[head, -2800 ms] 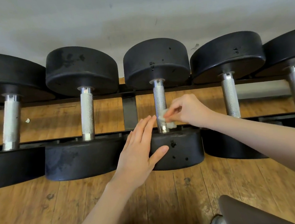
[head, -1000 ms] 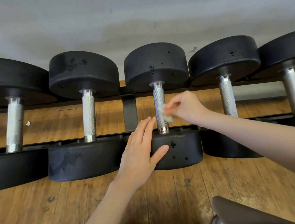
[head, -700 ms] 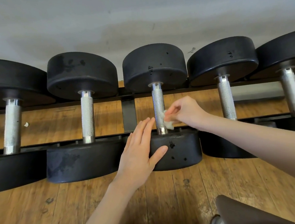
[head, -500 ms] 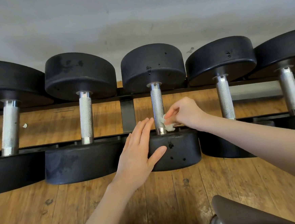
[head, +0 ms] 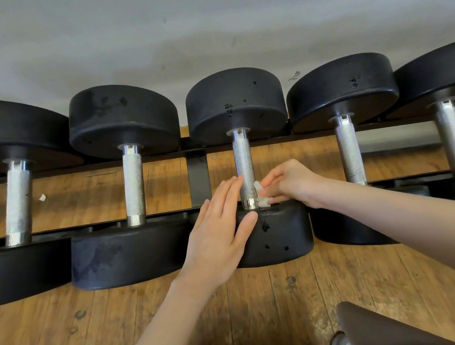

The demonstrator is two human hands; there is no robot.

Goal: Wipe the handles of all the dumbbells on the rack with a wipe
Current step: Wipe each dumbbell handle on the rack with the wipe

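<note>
Since half a second ago our right hand (head: 290, 183) slid the small white wipe (head: 262, 196), pinched, down the knurled steel handle (head: 243, 168); our left hand (head: 218, 238) rests flat-fingered on the black dumbbell head (head: 283, 233).

Soft, even daylight is filling a sharp wide-angle view.

Diffuse light is coming from above and in front, leaving small bright glints on the knurled dumbbell handles (head: 243, 168) and faint, soft-edged shadows on the wooden floor (head: 70, 334) beneath the black weights. The wall (head: 209, 24) is showing mottled grey patches. The lens is bending the rack (head: 198, 174) line, so the outer dumbbells are leaning at the edges. Focus is holding crisp centrally; the lower right corner is blurring slightly.
</note>
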